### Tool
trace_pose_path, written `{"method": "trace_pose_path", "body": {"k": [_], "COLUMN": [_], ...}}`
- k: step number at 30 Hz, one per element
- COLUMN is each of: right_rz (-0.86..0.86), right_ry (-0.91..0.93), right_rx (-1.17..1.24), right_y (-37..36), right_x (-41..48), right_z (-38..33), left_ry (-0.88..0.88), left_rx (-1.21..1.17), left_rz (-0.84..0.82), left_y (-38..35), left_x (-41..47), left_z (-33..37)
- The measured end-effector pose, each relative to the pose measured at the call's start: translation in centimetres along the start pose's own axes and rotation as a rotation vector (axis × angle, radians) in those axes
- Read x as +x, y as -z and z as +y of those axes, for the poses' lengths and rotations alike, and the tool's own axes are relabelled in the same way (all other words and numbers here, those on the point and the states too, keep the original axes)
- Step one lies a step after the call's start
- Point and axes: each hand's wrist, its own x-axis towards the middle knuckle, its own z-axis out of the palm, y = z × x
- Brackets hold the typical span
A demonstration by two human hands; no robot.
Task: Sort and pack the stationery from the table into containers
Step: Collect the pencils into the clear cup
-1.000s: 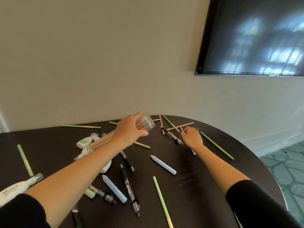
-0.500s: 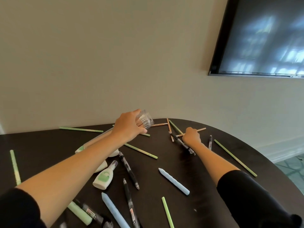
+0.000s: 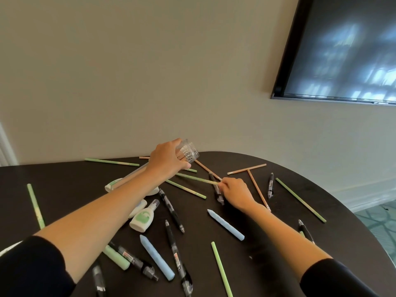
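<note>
My left hand (image 3: 168, 160) grips a clear plastic tube container (image 3: 189, 152), tilted with its mouth toward the right above the dark table (image 3: 267, 243). Pencils lie inside the tube along my forearm. My right hand (image 3: 234, 192) pinches the end of a green pencil (image 3: 196, 178) that points left toward the tube's mouth. Green pencils (image 3: 300, 199), wooden pencils (image 3: 246, 168), black pens (image 3: 171, 207), blue crayons (image 3: 225, 224) and correction-tape dispensers (image 3: 142, 218) lie scattered over the table.
The table's curved edge (image 3: 362, 217) runs down the right side. A wall stands just behind it, with a dark screen (image 3: 342, 50) mounted at upper right. More pens and a green marker (image 3: 116, 257) lie near my left sleeve.
My right hand has lifted a green pencil off the table and turned it toward the tube. The left hand keeps its hold on the tube. The camera has tilted and moved closer.
</note>
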Motion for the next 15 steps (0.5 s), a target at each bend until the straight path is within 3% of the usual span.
{"method": "trace_pose_path", "body": {"k": [6,9,12,15], "right_rz": [-0.189,-0.069,0.122,0.119], "right_ry": [0.127,0.094,0.014,0.054], "right_rx": [-0.193,-0.205,-0.065,-0.07], "right_y": [0.1,0.1,-0.2,-1.3], "right_x": [0.5,1.6,3.3,6.7], "right_z": [-2.0,-3.0,-3.8,-5.2], "left_ry": [0.052,0.086,0.112,0.134], "left_rx": [0.0,0.024,0.057,0.093], "left_rz": [0.063,0.097,0.104,0.092], "left_y": [1.1,1.6,2.2,2.7], "left_x": [0.7,1.5,2.5,3.9], "left_z": [-1.1,-2.1,-3.4,-4.8]}}
